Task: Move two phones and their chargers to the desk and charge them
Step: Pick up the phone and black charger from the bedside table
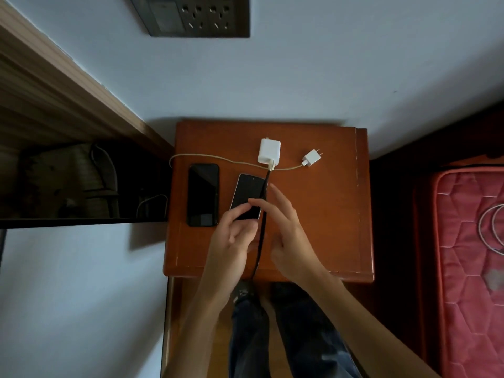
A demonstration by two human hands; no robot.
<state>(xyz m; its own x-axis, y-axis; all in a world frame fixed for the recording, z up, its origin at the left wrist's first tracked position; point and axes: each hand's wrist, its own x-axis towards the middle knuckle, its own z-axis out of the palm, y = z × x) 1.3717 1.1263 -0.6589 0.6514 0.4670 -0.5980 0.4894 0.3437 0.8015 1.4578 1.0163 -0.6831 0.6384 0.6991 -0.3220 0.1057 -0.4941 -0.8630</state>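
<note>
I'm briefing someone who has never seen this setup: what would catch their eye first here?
Two hands meet at the middle of a small wooden table: the left hand holds the near end of a tilted phone while the right hand hovers beside a black cable. Another dark phone lies flat to the left, and two white chargers sit unplugged at the back, below the wall socket.

Wall socket panel (191, 16) above; red quilted mattress (469, 268) at right, white cable loop (491, 230) on it.

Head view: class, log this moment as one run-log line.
left hand: on right phone | right hand: open, by black cable | left phone: flat, untouched | chargers: unplugged | table
</note>
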